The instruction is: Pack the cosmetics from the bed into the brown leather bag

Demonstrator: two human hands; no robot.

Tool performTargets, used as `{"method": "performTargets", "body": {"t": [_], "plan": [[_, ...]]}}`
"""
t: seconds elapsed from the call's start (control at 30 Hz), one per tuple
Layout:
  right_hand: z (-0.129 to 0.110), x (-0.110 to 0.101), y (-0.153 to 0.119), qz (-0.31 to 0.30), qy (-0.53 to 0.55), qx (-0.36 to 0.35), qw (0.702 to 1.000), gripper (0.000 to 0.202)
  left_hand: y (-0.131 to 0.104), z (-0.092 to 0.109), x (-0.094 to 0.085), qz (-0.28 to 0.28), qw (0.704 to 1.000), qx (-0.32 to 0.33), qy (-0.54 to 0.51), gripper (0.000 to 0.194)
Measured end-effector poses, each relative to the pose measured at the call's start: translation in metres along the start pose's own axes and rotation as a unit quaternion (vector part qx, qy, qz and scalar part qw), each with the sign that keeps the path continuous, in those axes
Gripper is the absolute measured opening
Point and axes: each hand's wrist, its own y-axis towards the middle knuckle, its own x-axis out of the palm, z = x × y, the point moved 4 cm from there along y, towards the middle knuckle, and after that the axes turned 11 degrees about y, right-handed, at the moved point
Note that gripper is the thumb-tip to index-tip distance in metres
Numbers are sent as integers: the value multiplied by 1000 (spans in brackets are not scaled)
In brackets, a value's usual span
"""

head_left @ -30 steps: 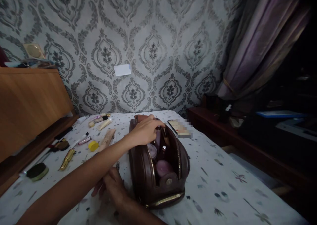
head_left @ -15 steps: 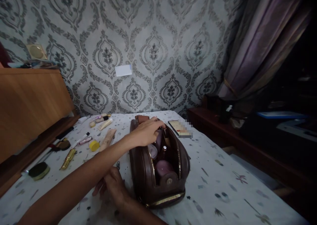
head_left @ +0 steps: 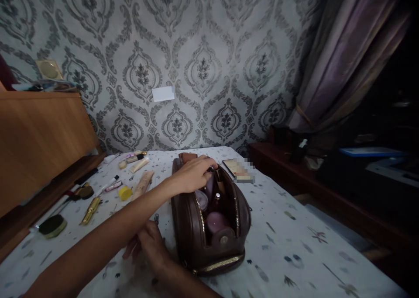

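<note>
A brown bag point(head_left: 188, 241) stands unzipped on the patterned sheet, its gold zip edges apart. Inside are a pink round item point(head_left: 216, 222), a clear-lidded jar point(head_left: 201, 200) and a small bottle with a silver cap point(head_left: 218, 196). My left hand point(head_left: 194, 174) reaches over the bag's far left rim, fingers bent down into the far end of the opening; what they grip is hidden. Beneath my left forearm, my right hand point(head_left: 149, 243) rests on the sheet left of the bag, fingers loosely apart, with nothing visible in it.
Left of the bag lie a beige tube point(head_left: 144, 182), a yellow jar point(head_left: 125, 193), a gold tube point(head_left: 91, 210), a dark round compact point(head_left: 53, 226) and several brushes and cosmetics. A phone point(head_left: 234, 169) lies behind the bag's right side. A wooden cabinet point(head_left: 42, 145) borders the left.
The fingers of my left hand have shifted very slightly at the far end of the bag. My right hand and the bag look unmoved.
</note>
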Motion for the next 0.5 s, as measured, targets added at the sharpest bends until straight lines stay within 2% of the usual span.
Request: {"method": "performTargets", "body": {"t": [0.17, 0.27, 0.37, 0.5], "plan": [[1, -1, 0, -6, -8, 1, 1000, 68, 0, -2, 0, 12, 1000, -2, -9, 33], [4, -5, 3, -2, -13, -7, 1000, 66, -3, -3, -5, 43, 999, -9, -16, 32], [9, -9, 6, -4, -21, -12, 1000, 61, -15, -6, -13, 99, 994, -24, -34, 27], [12, -13, 8, 2, 0, -14, 1000, 61, -52, -15, -22, 202, 975, -58, -65, 23]]}}
